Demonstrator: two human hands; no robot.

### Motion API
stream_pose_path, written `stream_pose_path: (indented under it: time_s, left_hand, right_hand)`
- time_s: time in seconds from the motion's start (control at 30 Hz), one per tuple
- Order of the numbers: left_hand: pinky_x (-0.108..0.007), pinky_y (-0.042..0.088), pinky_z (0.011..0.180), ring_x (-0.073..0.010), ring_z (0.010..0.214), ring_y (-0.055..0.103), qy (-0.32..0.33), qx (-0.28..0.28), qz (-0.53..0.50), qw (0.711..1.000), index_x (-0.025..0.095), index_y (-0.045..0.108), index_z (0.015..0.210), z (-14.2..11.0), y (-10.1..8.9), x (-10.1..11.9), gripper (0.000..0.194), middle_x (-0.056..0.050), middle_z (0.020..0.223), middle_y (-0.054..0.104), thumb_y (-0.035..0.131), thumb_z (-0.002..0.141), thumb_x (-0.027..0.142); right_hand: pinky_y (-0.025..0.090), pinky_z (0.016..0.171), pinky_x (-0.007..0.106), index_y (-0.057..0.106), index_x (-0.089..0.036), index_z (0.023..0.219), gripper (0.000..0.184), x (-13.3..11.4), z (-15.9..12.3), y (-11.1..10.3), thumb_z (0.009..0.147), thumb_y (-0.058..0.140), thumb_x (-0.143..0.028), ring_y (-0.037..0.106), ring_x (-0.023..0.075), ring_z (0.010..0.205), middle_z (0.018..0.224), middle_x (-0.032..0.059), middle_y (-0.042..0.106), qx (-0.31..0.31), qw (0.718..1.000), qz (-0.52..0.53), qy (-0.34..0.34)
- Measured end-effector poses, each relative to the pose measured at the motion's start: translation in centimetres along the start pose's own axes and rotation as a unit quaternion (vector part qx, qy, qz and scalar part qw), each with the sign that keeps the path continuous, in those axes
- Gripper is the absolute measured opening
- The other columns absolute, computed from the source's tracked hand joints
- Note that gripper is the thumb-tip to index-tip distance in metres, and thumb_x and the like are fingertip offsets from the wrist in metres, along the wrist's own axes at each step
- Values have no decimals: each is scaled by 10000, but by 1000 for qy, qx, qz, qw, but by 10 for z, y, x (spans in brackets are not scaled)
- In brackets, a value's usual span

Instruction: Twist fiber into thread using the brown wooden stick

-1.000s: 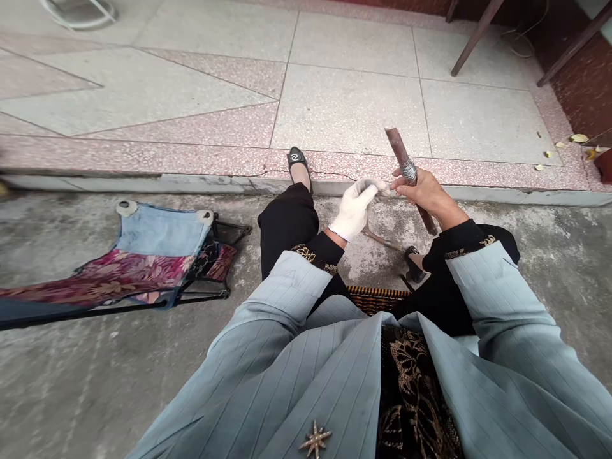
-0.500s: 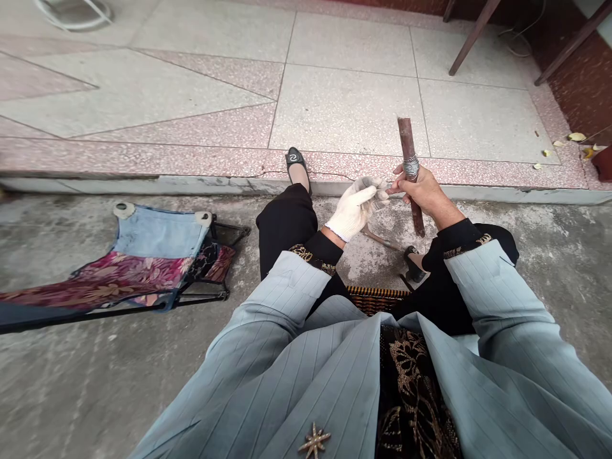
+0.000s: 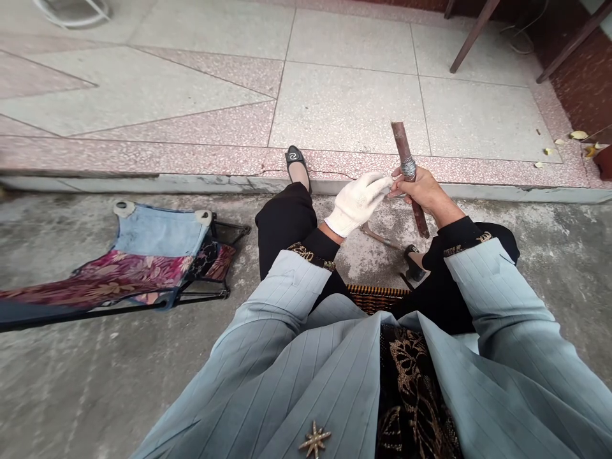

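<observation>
My right hand [image 3: 423, 191], bare, is closed round a reddish-brown wooden stick [image 3: 400, 139], held tilted with its top leaning left. Grey wire [image 3: 408, 167] is wound in a tight band round the stick's middle, just above my fingers. My left hand [image 3: 358, 201] wears a white knitted glove. Its fingers are pressed together at the fingertips of my right hand, left of the wire band. Whatever they pinch is too small or hidden to make out.
A thin wooden-handled tool [image 3: 382, 238] lies on the concrete between my feet. To the left stands a folding chair [image 3: 153, 239] with blue and floral cloth. A tiled step [image 3: 354, 105] runs ahead, with dark furniture legs [image 3: 471, 41] at upper right. Woven seat edging [image 3: 375, 296] shows beneath me.
My gloved left hand has turned so that its back faces up, and its fingers have moved slightly up. The stick's top has tipped a little to the left in my right hand.
</observation>
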State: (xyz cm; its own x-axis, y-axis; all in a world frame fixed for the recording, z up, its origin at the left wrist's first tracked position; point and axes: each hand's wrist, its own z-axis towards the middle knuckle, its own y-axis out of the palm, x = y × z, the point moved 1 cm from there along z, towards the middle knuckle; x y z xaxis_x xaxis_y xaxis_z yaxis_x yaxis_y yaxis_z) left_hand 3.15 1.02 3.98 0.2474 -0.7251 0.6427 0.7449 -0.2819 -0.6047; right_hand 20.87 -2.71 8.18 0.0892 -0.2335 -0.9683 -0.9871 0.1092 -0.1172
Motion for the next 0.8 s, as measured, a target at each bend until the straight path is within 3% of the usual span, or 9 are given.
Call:
stream_pose_path:
  time_s: [0.1, 0.23, 0.4, 0.47, 0.53, 0.63, 0.8]
  left_hand:
    - [-368, 440, 928, -247, 1078, 606, 21, -14, 44, 999, 234, 649, 1248, 1, 2, -8, 357, -93, 1208, 647, 536, 931, 354]
    - [-363, 436, 929, -253, 1059, 620, 7, 14, 39, 999, 220, 683, 1197, -2, 3, -10, 342, -100, 1169, 673, 564, 919, 379]
    - [-340, 459, 947, -226, 1030, 639, -62, 83, -99, 990, 209, 732, 1066, -6, 2, -2, 283, -74, 1087, 706, 588, 904, 391]
    - [-327, 501, 876, -198, 922, 664, -133, 110, -219, 960, 193, 733, 998, -6, 6, 1, 303, -66, 993, 718, 562, 916, 429]
    - [-312, 536, 772, -170, 795, 672, -202, 126, -348, 907, 175, 716, 945, -6, 14, 3, 357, -61, 893, 714, 550, 912, 489]
    - [-314, 566, 744, -164, 791, 683, -242, 138, -464, 841, 165, 680, 888, -5, 24, 5, 394, -62, 852, 708, 583, 879, 547]
    - [-371, 591, 801, -201, 861, 707, -246, 143, -530, 799, 162, 633, 823, -2, 24, 8, 393, -72, 847, 710, 600, 875, 549]
  right_hand:
    - [268, 318, 165, 551, -176, 904, 262, 0, 0, -1, 677, 640, -81, 699, 189, 635, 699, 29, 656, -5, 1000, -2, 5]
    - [276, 319, 168, 550, -180, 906, 250, 0, 0, -2, 686, 643, -105, 700, 187, 632, 693, 26, 665, -18, 1000, 0, -2]
    - [284, 336, 177, 552, -178, 908, 253, -4, -2, -1, 683, 668, -158, 693, 182, 634, 728, 38, 684, -36, 999, 3, -28]
    - [313, 360, 181, 557, -182, 902, 258, -6, -3, -1, 679, 687, -180, 683, 172, 654, 747, 41, 692, -33, 998, -4, -48]
    - [386, 413, 198, 565, -187, 895, 252, -8, -4, 0, 682, 700, -199, 671, 168, 692, 757, 40, 696, -28, 997, -13, -73]
    - [504, 565, 266, 574, -194, 871, 217, -9, -4, 0, 690, 694, -207, 657, 178, 757, 758, 36, 696, -19, 993, -31, -109]
    - [526, 789, 352, 593, -197, 862, 200, -5, -1, 0, 678, 668, -172, 642, 179, 798, 760, 22, 682, -5, 987, -53, -153]
